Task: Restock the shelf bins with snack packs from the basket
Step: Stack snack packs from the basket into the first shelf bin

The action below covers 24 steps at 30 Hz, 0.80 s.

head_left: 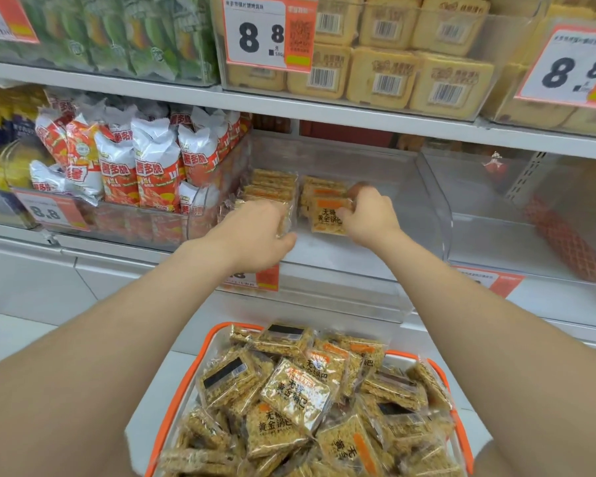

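Head view: inside the clear shelf bin, the left hand curls round one row of snack packs and the right hand pinches the neighbouring front pack upright, mid-stocking; next probably means reaching down to the heaped basket.

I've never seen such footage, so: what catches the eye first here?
An orange basket heaped with golden packs fills the bottom centre. Above it, the left grip and right grip reach into a clear bin at the centre, the right one holding a pack. Big 8.8 tags hang higher up.
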Tool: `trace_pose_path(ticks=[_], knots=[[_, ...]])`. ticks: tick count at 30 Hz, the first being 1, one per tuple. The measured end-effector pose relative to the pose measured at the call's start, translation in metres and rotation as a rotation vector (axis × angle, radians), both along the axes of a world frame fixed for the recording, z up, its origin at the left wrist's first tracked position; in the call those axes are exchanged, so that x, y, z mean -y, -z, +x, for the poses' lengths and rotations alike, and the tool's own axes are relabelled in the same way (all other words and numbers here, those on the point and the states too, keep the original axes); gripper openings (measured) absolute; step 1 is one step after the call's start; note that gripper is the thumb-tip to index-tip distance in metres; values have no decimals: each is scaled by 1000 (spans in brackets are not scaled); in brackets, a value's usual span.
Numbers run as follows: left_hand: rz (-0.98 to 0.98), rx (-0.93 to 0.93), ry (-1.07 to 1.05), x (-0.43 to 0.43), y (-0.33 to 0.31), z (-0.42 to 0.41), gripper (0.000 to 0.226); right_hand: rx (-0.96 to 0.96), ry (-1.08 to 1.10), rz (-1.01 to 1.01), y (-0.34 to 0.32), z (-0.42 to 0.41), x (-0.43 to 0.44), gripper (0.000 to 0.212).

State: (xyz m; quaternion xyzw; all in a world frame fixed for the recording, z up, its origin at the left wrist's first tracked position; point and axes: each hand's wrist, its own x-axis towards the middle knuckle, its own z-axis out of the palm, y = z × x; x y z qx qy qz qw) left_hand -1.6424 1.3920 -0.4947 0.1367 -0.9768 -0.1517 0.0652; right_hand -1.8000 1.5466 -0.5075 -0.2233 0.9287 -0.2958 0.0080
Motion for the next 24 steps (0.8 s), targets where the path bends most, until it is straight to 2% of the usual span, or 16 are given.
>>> trace_pose_path(ticks=[2, 6, 10, 12, 14, 16, 20, 24], knots=[[-12, 22, 26, 1, 1, -2, 25, -46, 69, 53, 2, -6, 5, 33], [-39, 52, 36, 1, 0, -3, 46, -84, 159, 36, 1, -10, 16, 25], [-45, 63, 48, 1, -1, -4, 49, -98, 41, 21, 0, -9, 25, 45], [-48, 61, 42, 2, 0, -4, 49, -104, -8, 41, 3, -9, 24, 44], [-49, 61, 37, 2, 0, -3, 50, -52, -37, 47, 4, -10, 21, 45], [-50, 62, 33, 0, -2, -1, 52, 33, -70, 79, 6, -13, 16, 56], [-73, 32, 10, -4, -5, 2, 51, 94, -107, 232, 6, -11, 6, 72], [-57, -81, 50, -11, -9, 6, 47, -64, -65, 149, -9, 3, -8, 61]])
